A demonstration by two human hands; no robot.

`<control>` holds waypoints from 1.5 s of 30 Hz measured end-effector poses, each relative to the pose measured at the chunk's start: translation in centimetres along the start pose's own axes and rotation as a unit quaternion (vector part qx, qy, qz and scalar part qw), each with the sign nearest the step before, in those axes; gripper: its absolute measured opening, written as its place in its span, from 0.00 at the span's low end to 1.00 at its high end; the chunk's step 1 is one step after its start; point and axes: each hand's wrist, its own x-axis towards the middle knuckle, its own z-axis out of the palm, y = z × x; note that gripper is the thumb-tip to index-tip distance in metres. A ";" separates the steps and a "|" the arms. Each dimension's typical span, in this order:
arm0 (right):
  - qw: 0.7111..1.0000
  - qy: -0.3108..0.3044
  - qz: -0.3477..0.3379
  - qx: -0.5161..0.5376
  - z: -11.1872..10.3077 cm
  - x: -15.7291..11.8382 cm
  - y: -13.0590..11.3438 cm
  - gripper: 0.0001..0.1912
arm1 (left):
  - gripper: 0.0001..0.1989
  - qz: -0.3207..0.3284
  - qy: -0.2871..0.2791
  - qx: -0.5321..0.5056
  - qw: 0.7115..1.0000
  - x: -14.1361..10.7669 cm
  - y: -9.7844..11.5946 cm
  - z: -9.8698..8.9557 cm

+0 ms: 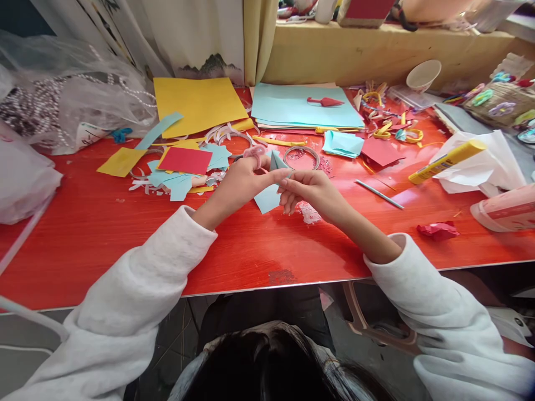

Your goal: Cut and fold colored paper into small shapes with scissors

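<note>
Above the middle of the red table, my left hand (252, 182) and my right hand (311, 191) meet with their fingertips pinched on a small folded piece of light-blue paper (277, 161). Its pointed upper part sticks up between the hands; the rest is hidden by fingers. Both hands are closed on it. Beneath them lies a flat light-blue paper square (267, 199). Pink-handled scissors (254, 151) show just behind my left hand, partly covered. A roll of tape (303, 158) rests behind my right hand.
Left of the hands lie a red paper piece (185, 160) and blue scraps. Behind are a yellow sheet (198, 106) and a blue paper stack (298, 106) with a red folded shape on it. To the right are a thin blue stick (379, 194), a glue stick (447, 161) and crumpled red paper (438, 230).
</note>
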 end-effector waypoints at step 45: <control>1.000 0.005 -0.004 -0.017 -0.3 -0.2 -0.5 0.16 | 0.12 -0.048 -0.074 -0.066 0.994 0.1 0.3 -1.0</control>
